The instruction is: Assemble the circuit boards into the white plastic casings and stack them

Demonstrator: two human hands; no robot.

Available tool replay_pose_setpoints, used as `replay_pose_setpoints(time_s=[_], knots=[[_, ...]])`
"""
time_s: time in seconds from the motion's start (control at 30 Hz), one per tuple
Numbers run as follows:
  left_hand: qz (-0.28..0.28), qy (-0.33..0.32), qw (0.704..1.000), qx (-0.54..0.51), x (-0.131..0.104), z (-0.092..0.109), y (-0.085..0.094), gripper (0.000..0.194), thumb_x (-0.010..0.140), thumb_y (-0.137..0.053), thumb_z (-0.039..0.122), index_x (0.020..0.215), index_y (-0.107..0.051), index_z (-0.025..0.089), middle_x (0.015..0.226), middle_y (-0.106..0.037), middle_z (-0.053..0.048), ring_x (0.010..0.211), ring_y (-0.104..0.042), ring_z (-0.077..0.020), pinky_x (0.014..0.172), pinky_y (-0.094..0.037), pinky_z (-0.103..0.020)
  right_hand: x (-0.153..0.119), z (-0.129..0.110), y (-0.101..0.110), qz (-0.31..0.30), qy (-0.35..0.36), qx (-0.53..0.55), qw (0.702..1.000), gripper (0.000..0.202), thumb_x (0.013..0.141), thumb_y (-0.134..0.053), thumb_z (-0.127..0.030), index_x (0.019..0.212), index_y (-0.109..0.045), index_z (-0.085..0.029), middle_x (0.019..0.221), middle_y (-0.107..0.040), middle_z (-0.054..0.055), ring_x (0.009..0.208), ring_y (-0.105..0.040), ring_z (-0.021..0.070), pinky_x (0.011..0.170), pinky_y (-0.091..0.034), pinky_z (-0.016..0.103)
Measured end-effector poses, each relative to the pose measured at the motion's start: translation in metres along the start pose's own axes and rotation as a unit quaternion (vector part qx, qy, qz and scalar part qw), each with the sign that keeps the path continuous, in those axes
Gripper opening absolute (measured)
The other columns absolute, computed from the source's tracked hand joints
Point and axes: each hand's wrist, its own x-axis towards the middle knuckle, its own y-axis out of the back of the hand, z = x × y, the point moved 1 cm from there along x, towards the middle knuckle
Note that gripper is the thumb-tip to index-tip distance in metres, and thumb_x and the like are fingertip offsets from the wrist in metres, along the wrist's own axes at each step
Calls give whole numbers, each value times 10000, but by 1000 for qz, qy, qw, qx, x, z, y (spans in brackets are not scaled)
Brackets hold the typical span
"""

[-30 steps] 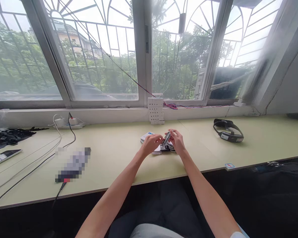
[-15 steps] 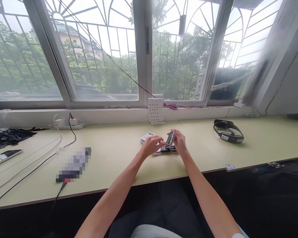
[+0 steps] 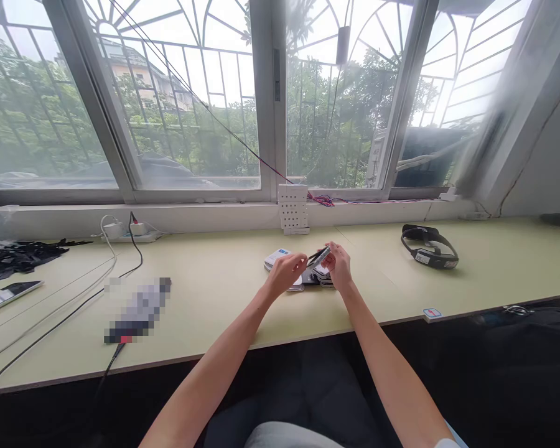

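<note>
Between my two hands, above the table, is a small flat grey-and-black device (image 3: 319, 256), tilted. My right hand (image 3: 338, 266) is closed on its right end. At its left end, my left hand (image 3: 285, 272) has its fingers pinched together on a dark edge or thin part, too small to make out fully. Beneath the device lie a black item (image 3: 310, 277) and a stack of silvery flat pieces (image 3: 325, 280), partly hidden by my right hand. Just behind my left hand is a white box with a blue mark (image 3: 277, 256).
A black headset with a strap (image 3: 430, 247) lies at the right. On the left are a pixelated object (image 3: 137, 311), cables, a phone (image 3: 9, 297) and black plastic (image 3: 18, 260). A white perforated block (image 3: 294, 210) stands against the sill.
The device has turned from nearly upright to a flatter tilt. My left fingers have closed together and lifted slightly at its left end.
</note>
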Motion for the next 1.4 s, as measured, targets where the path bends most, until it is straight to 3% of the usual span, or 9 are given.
replay_pose_setpoints(time_s=[0.17,0.4,0.67,0.83,1.07,1.23,1.4], knots=[[20,72,996,-38,0,-1,-2,206,985,-458,258,1069,-641,215,653,-675,38,486,-552,-72,543,-456,-178,-1,2,0,-6,1,-7,1000,408,729,-777,-554,813,-570,-213,642,-554,-24,532,-504,106,453,-425,244],[11,116,988,-101,1,-3,-5,295,900,-565,268,1179,-646,220,792,-758,-4,634,-694,-117,593,-549,-205,-3,1,-2,-12,11,-51,999,415,724,-770,-556,872,-601,-207,640,-540,-36,523,-483,102,463,-413,246],[-32,134,990,-35,0,-11,-6,226,945,-546,339,937,-734,213,644,-692,-1,550,-630,-118,577,-459,-214,-9,-4,-7,-54,54,-158,985,380,744,-746,-544,898,-656,-209,550,-494,-60,468,-396,98,453,-332,259],[-62,162,985,-6,1,-11,-3,227,918,-552,216,966,-774,220,629,-689,-3,525,-585,-109,579,-414,-221,-10,-3,-8,-51,66,-173,981,368,742,-743,-542,864,-665,-204,620,-588,-26,471,-415,97,445,-337,260],[-61,173,982,-42,-1,-14,-2,345,860,-518,84,1028,-788,219,714,-735,-9,571,-596,-107,592,-424,-208,-5,2,-2,1,89,-167,982,350,751,-738,-518,838,-660,-188,710,-679,25,471,-486,106,458,-418,274],[-59,156,986,-8,-3,-10,-4,268,900,-533,165,936,-796,205,695,-721,-30,567,-548,-112,594,-395,-221,-5,4,-3,-30,86,-184,979,391,759,-721,-568,870,-687,-195,763,-686,28,522,-532,115,534,-477,285],[-44,157,986,28,-3,-6,-5,248,926,-559,284,873,-791,212,655,-694,-39,551,-535,-121,583,-362,-235,-7,6,-5,-67,78,-191,976,445,683,-817,-499,1001,-694,-213,876,-691,34,688,-620,145,622,-510,274]])
